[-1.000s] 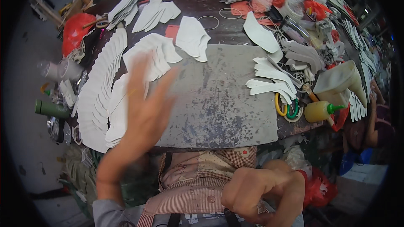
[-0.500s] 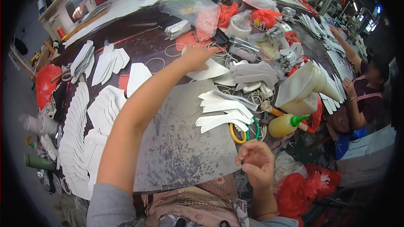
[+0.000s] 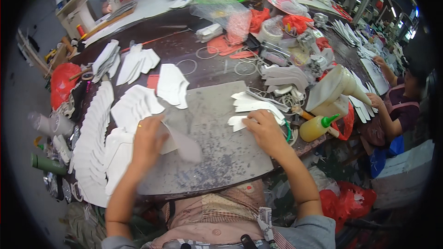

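Observation:
My left hand (image 3: 147, 140) is at the left side of the grey work mat (image 3: 221, 157) and grips a pale cut piece (image 3: 184, 145), which is blurred by motion and points right across the mat. My right hand (image 3: 265, 131) lies on the mat's right side. Its fingers curl over the nearest piece of a small stack of white cut pieces (image 3: 251, 106). More white pieces (image 3: 134, 106) lie just beyond my left hand.
A long fan of white pieces (image 3: 92, 143) runs down the table's left edge. A yellow glue bottle (image 3: 316, 127) and a cream funnel-shaped jug (image 3: 334, 87) stand right of the stack. A seated co-worker (image 3: 401, 106) works at the right. A red bag (image 3: 62, 83) hangs far left.
My left arm has drawn back from its far reach to the mat's left side, now with a pale piece in it. My right hand has risen from the near edge onto the white stack.

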Available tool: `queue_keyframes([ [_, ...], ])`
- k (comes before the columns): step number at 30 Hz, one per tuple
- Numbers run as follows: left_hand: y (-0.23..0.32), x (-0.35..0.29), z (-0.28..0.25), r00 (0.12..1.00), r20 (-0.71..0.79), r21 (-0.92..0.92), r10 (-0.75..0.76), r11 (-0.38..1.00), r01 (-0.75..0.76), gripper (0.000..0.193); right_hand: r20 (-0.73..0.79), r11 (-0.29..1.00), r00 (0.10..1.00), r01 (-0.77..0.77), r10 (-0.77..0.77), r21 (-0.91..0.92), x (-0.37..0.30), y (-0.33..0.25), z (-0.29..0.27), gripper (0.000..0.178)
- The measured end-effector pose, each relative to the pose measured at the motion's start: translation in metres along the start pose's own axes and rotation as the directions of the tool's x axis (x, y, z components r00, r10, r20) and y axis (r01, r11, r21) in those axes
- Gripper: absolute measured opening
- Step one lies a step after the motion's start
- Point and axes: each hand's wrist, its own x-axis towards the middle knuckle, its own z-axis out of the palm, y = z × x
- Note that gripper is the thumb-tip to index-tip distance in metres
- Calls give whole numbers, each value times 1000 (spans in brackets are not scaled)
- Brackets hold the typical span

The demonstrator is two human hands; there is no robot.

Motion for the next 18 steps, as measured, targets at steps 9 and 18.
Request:
queue_keyframes([
  [9, -11, -28, 39, 949, 134, 5, 287, 957, -290, 70, 286, 991, 950, -132, 126, 2, 19, 1, -13, 15],
  [18, -17, -22, 45, 882, 72, 259, 466, 845, -468, 44, 77, 973, 980, -192, 183, 129, 16, -81, -23, 7],
])
